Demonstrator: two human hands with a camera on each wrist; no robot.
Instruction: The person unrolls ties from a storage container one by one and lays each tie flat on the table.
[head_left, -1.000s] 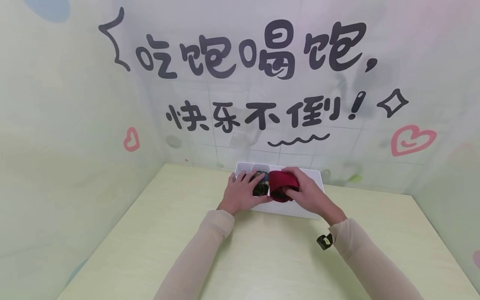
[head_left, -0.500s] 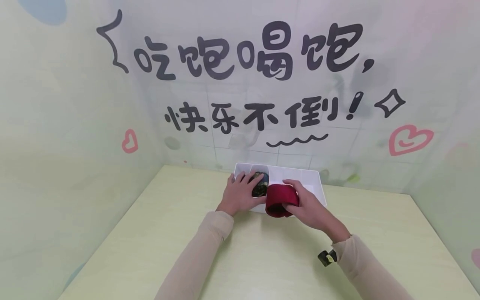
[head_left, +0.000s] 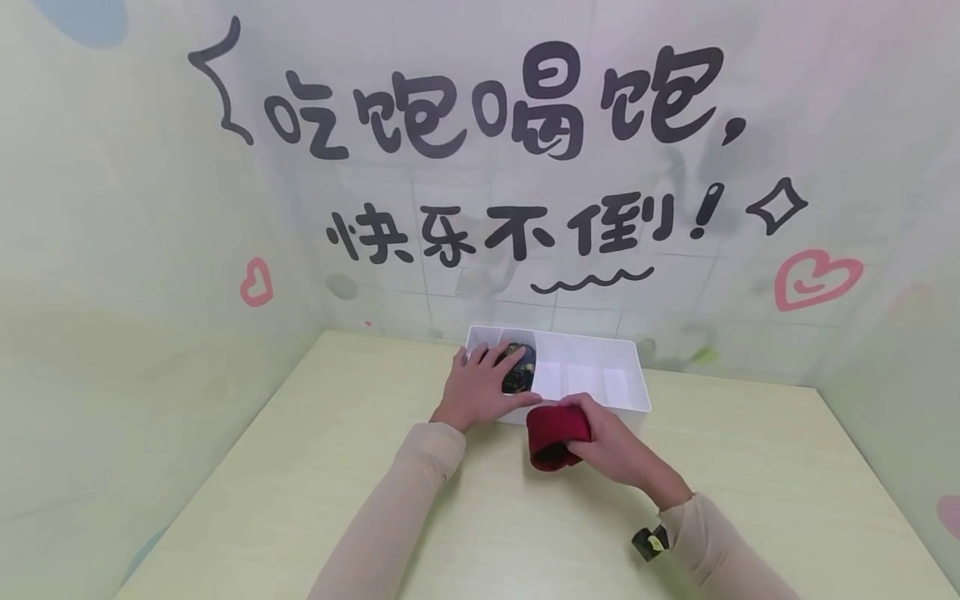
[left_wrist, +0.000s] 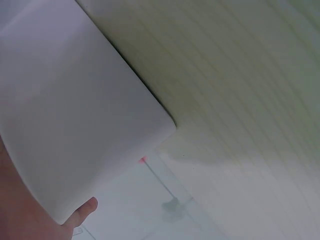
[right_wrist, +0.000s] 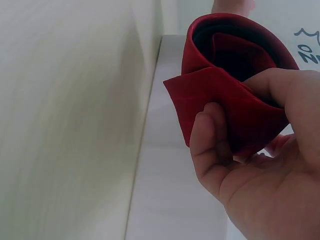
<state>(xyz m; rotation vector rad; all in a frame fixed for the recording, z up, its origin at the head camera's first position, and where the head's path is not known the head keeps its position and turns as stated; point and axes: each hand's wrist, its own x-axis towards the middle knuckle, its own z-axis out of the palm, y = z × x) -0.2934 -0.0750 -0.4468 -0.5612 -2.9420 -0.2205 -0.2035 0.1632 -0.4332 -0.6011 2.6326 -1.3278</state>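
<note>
A rolled red necktie (head_left: 557, 433) is pinched between the fingers and thumb of my right hand (head_left: 611, 446). It is held just in front of the white divided box (head_left: 600, 400). Its pointed end hangs over the roll in the right wrist view, with dark lining showing inside. My left hand (head_left: 480, 383) rests spread over the left part of the box, its thumb along the front rim. Beside those fingers, a dark patterned roll (head_left: 519, 375) sits in a compartment, partly covered by them. The left wrist view shows the box's plain outer wall (left_wrist: 85, 110) and part of that hand.
The box stands at the back of a pale wood-grain table (head_left: 495, 533), close to the lettered back wall (head_left: 450, 292). Side walls enclose the table. A small black device (head_left: 648, 543) is worn at the right wrist.
My right hand has brought the red necktie from above the box toward me, past its front rim, uncovering compartments on the right. My left hand has stayed on the box.
</note>
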